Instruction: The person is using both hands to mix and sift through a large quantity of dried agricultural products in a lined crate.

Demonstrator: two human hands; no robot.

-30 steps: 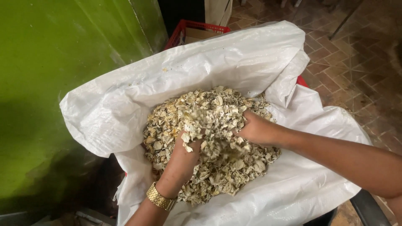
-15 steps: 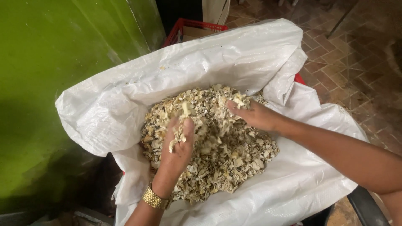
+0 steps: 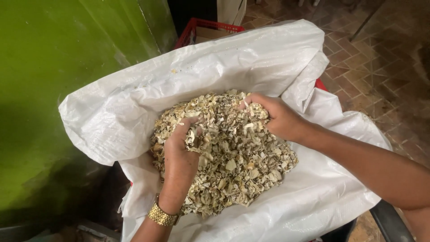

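both hands dig into dried flakes [image 3: 233, 166] in a white woven sack [image 3: 134, 112]. left hand [image 3: 179, 150] cups a scoop; right hand [image 3: 277, 117] curls half-closed over more. they look light, brittle, best scooped from underneath.

Above both hands the way is open; the sack's [image 3: 251, 58] raised wall stands beyond the right hand [image 3: 277, 117], the green wall [image 3: 53, 80] off the left hand's [image 3: 179, 154] side.

A red crate [image 3: 204, 30] stands behind the sack, a green wall [image 3: 58, 89] left, brick floor [image 3: 380, 58] right.
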